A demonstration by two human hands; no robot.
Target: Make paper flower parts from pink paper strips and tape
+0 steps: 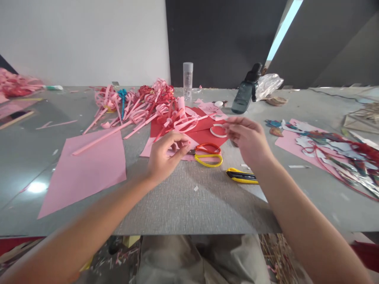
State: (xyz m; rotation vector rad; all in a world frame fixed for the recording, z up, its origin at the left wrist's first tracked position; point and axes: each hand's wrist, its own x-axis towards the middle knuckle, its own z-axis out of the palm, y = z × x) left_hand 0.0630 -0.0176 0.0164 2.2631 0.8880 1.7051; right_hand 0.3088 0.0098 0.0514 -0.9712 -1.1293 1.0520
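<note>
My left hand (168, 154) is closed, thumb and forefinger pinched on a tiny pink piece, above the scissors' blades. Just to its right lie scissors (209, 154) with one red and one yellow handle loop. Higher and to the right, my right hand (247, 138) is pinched beside a white ring (218, 130); whatever its fingertips hold is too small to name. Red paper (207, 136) lies beneath the ring. A yellow and black cutter knife (242, 176) rests on the table below my right hand.
Pink paper flowers (142, 100) are heaped at the back left, behind a pink sheet (89, 165). A clear tube (188, 81) and a dark bottle (244, 92) stand at the back. Paper scraps and red cord (318, 157) lie at the right.
</note>
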